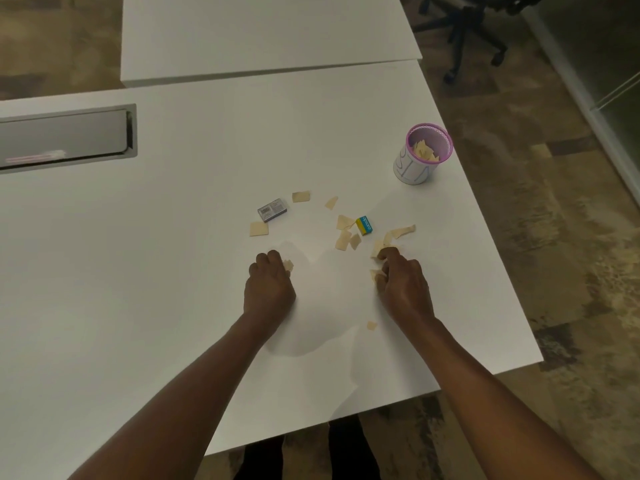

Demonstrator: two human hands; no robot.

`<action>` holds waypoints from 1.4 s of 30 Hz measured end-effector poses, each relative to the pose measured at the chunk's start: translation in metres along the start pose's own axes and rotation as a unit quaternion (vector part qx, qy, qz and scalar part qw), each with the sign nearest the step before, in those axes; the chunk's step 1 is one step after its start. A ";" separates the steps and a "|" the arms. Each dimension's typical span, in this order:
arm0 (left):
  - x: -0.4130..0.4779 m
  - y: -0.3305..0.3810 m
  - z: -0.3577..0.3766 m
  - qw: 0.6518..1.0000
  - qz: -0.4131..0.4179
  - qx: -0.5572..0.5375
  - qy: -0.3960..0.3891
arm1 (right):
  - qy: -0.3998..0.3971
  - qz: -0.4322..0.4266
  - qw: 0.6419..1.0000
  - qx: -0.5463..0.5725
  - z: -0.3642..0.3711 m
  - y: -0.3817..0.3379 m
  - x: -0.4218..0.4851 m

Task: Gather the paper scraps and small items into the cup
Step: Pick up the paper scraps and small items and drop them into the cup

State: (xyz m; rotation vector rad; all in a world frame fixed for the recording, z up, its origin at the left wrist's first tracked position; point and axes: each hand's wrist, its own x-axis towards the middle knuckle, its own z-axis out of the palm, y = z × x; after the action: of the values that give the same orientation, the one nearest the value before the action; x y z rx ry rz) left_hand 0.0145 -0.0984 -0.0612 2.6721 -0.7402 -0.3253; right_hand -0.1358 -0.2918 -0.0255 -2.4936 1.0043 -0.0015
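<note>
Midway | pink-rimmed mesh cup (pixel 412 168) already holds tan paper scraps (pixel 422 150) | your left hand (pixel 268 285), right hand (pixel 403 282) each clutch scraps — loose pieces (pixel 259 229), grey cardboard box (pixel 272 209), blue-yellow eraser (pixel 364 225) remain.

cup (pixel 415 164) white, pink rim | scraps (pixel 259 229) tan | table (pixel 207 150) white

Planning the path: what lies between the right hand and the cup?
In the head view, one long paper scrap near the right hand; beyond it, bare table up to the cup.
</note>
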 end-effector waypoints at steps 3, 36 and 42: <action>0.003 0.003 -0.002 1.000 -0.001 0.003 -0.009 | -0.015 0.018 0.999 0.023 0.000 0.000 -0.001; 0.071 0.115 -0.067 0.711 -0.218 -0.633 -0.212 | 0.014 0.241 0.773 0.587 -0.075 0.000 0.072; 0.133 0.200 -0.084 0.777 -0.163 -0.567 -0.218 | 0.074 0.185 0.796 0.571 -0.122 0.016 0.144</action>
State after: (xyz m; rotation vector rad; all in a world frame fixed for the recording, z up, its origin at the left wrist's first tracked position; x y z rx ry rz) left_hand 0.0612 -0.3069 0.0758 1.5143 -0.0513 -1.0948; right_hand -0.0605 -0.4461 0.0540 -1.1805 1.0686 -0.5279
